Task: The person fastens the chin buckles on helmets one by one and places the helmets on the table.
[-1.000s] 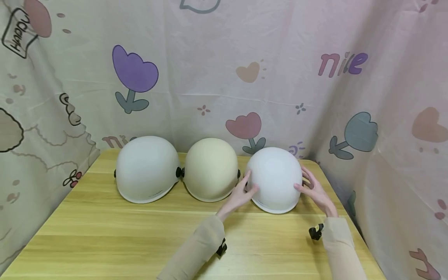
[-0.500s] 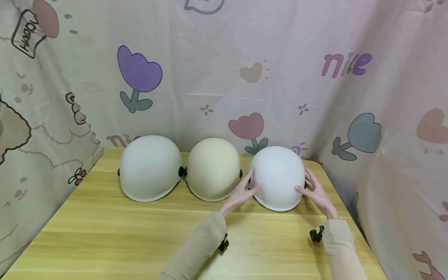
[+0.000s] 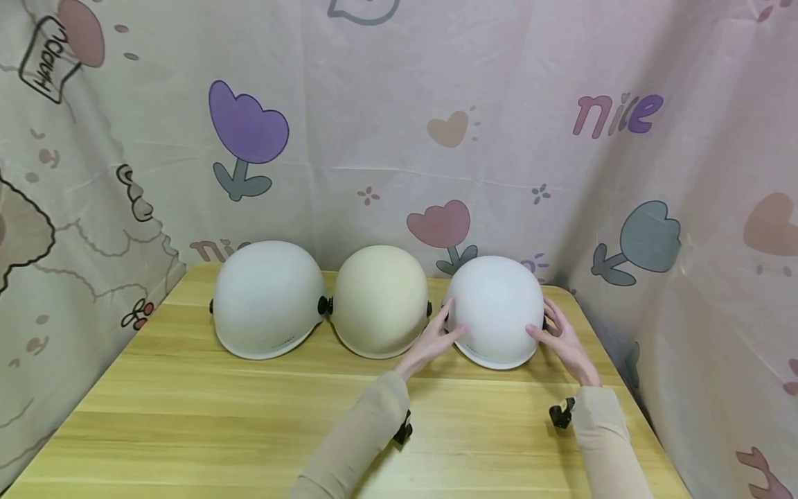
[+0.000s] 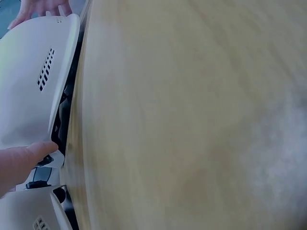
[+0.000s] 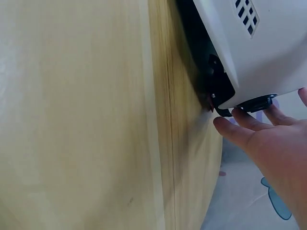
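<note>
At the right end of a row of helmets is a white helmet [image 3: 495, 312], dome up, held between both hands. My left hand [image 3: 429, 346] grips its left side, thumb on the shell facing me. On the opposite side, my right hand [image 3: 566, 346] holds it with the thumb in front and the fingers behind. In the right wrist view, fingertips of the right hand [image 5: 283, 143] lie at the lower rim by a black side knob [image 5: 256, 103]. The left wrist view shows the helmet's vented shell [image 4: 29, 86] and a digit of the left hand [image 4: 21, 160] near its rim.
A cream helmet [image 3: 380, 301] sits just left of the held one, and a larger white helmet [image 3: 268, 298] stands beyond it at the left. All are near the back edge of the wooden table [image 3: 218, 430]. A printed curtain [image 3: 349, 125] hangs behind.
Both hands have shifted the right-hand white helmet slightly back, away from me, so its front rim now lines up closer with the others. The other two helmets have stayed put.
</note>
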A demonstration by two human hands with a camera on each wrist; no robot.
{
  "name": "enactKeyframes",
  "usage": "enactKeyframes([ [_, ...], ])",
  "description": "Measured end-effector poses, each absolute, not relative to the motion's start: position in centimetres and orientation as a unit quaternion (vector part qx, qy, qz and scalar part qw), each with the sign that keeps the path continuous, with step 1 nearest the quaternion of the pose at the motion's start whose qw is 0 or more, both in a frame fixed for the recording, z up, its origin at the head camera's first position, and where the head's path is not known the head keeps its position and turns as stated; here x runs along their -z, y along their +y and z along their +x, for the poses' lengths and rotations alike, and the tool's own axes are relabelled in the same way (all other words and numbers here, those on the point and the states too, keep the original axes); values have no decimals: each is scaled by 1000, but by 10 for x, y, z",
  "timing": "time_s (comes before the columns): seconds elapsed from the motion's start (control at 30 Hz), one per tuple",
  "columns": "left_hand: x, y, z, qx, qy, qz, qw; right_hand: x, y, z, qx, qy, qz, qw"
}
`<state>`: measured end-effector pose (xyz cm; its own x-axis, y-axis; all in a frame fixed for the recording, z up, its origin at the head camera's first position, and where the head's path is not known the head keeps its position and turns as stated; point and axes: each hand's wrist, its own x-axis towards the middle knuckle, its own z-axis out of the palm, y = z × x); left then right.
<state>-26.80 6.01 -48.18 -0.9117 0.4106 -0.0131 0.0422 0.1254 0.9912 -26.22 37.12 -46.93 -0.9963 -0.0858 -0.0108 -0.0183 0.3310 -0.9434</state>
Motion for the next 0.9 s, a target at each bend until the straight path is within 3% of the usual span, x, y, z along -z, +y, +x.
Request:
enactKeyframes([
  [0.33, 461, 32, -254, -613, 747, 226, 120, 463, 370, -262, 581, 813, -28, -13],
  [0.5, 444, 2, -243, -627, 731, 255, 84, 462, 372, -261, 532, 845, -4, -50],
  [0.6, 431, -27, -236, -637, 732, 240, 14, 463, 372, -261, 492, 867, -4, -81],
  [0.8, 419, -141, -233, -439, 838, 179, -271, 463, 373, -257, 366, 922, -10, -127],
  [0.83, 418, -165, -233, -386, 859, 156, -298, 462, 374, -255, 337, 932, -6, -132],
  [0.9, 419, -213, -231, -299, 899, 107, -301, 460, 376, -252, 281, 950, 5, -137],
])
